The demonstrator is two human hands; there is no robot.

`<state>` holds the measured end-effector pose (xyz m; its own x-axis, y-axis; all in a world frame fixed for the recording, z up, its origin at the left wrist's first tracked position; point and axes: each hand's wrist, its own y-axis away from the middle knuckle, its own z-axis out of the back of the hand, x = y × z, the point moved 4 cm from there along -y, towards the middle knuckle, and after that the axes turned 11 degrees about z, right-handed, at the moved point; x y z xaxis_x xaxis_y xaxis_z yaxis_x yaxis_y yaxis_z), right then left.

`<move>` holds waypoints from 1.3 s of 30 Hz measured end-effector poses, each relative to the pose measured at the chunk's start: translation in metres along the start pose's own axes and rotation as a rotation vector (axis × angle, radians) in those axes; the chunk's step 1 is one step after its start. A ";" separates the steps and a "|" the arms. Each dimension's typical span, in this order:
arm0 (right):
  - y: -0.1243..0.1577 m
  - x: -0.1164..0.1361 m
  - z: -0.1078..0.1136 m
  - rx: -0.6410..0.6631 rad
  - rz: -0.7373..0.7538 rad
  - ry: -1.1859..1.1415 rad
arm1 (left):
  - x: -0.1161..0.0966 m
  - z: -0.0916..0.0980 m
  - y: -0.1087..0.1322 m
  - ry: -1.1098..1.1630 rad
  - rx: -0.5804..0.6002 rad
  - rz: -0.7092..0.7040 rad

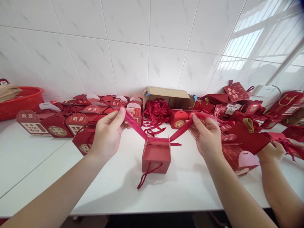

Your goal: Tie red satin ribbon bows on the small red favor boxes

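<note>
A small red box (156, 155) stands on the white table (114, 190), with a twisted red cord handle (143, 180) hanging down its near side. A red ribbon (136, 125) runs across the top of the box and rises on both sides in a V. My left hand (108, 131) pinches its left end between thumb and fingers, above and left of the box. On the right, my right hand (207, 132) pinches the other side of the ribbon at about the same height. Neither hand touches the box.
Behind are rows of red boxes (57, 125), a ribbon heap (157, 110) and an open carton (169, 92). Red boxes and bags (247, 136) crowd the right, where another person's hands (273, 153) hold a ribboned box. Another hand (9, 92) is over a red basin (30, 98).
</note>
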<state>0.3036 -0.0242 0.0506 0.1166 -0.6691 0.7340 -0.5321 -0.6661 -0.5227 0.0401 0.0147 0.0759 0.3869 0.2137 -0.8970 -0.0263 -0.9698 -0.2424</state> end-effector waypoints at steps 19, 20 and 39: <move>-0.023 0.035 -0.061 0.287 0.220 -0.013 | -0.018 -0.062 -0.018 -0.133 0.228 -0.118; -0.023 0.035 -0.061 0.292 0.213 -0.023 | -0.018 -0.062 -0.018 -0.116 0.233 -0.118; -0.001 0.028 -0.075 0.775 0.170 0.007 | -0.011 -0.074 -0.008 -0.230 0.507 0.179</move>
<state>0.2442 -0.0173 0.1041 0.0793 -0.7820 0.6182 0.1941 -0.5962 -0.7791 0.1037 0.0113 0.1152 0.1274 0.1266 -0.9837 -0.5329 -0.8278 -0.1755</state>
